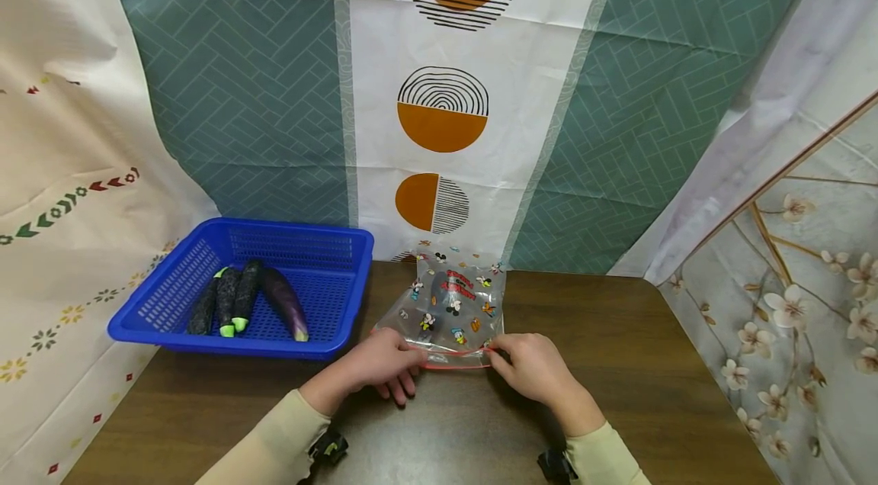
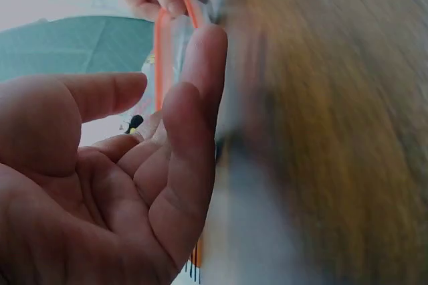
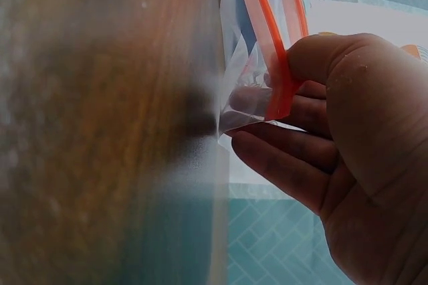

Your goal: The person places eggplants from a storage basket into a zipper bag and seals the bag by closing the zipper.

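A clear zip bag (image 1: pixel 453 306) printed with cartoon figures lies on the table, its red-edged mouth toward me. My right hand (image 1: pixel 535 367) pinches the right corner of that mouth between thumb and fingers; the red zip strip (image 3: pixel 271 37) runs up from the grip in the right wrist view. At the mouth's left end is my left hand (image 1: pixel 384 364), palm turned inward, fingers loosely bent. In the left wrist view the left thumb (image 2: pixel 110 94) stands apart from the fingers, and the bag's mouth shows beyond them, parted into two red edges.
Left of the bag, a blue plastic basket (image 1: pixel 322 344) holds a purple eggplant (image 1: pixel 283 302) and three dark, rough-skinned long vegetables (image 1: pixel 226 300), some with bright green ends. A patterned cloth (image 1: pixel 439 126) hangs behind the brown table (image 1: pixel 583 309). Floral cloth borders the right side.
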The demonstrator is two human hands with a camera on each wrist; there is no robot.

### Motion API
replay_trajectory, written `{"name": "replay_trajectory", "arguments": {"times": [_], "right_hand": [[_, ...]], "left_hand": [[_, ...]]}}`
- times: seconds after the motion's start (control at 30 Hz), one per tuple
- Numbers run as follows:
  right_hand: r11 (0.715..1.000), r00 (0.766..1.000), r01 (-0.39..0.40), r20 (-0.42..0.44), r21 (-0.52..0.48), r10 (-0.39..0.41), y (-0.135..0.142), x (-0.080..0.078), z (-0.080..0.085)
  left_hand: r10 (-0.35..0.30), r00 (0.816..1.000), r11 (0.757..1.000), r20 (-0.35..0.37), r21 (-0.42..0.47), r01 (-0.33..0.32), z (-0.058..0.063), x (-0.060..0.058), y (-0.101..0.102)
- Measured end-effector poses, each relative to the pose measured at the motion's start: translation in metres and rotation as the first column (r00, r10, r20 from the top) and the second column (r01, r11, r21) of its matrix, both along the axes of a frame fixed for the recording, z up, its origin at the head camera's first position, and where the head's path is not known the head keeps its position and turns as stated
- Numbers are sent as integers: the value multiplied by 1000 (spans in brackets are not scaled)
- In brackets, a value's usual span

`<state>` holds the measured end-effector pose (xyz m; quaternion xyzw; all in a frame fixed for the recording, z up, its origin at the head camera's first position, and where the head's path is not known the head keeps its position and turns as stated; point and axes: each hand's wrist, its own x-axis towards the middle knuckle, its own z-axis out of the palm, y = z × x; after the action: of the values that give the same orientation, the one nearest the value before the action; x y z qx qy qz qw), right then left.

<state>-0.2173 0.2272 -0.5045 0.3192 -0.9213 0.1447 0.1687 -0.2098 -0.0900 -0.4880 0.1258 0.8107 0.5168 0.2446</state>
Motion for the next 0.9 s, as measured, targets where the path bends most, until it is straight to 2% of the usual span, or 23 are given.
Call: {"name": "replay_trajectory", "arguments": {"times": [0.17,0.37,0.5,0.7,0.77,0.9], "right_hand": [[1000,1000,4,2,-3,-4,0,0,1],[1000,1000,6,12,1,-6,-1,-1,0],[1000,1000,4,24,-2,-4,-1,-1,-2],[1000,1000,10,21,-8,-10,2,0,-3],[1000,1000,11,18,-8,-11,2,-1,-3],[1000,1000,6,22,-1,-6,1,-1,-2]], "left_hand": [[-7,999,998,32,62,5,10,2,0],[7,1000,995,17,96,-9,26,2,-5],[25,1000,992,0,127,-25,40,1,-11],[0,1000,981,-30,192,6,65,4,-20],[14,999,980,-52,200,-3,72,4,-24],[88,993,977,-81,199,-71,82,0,-35]]}}
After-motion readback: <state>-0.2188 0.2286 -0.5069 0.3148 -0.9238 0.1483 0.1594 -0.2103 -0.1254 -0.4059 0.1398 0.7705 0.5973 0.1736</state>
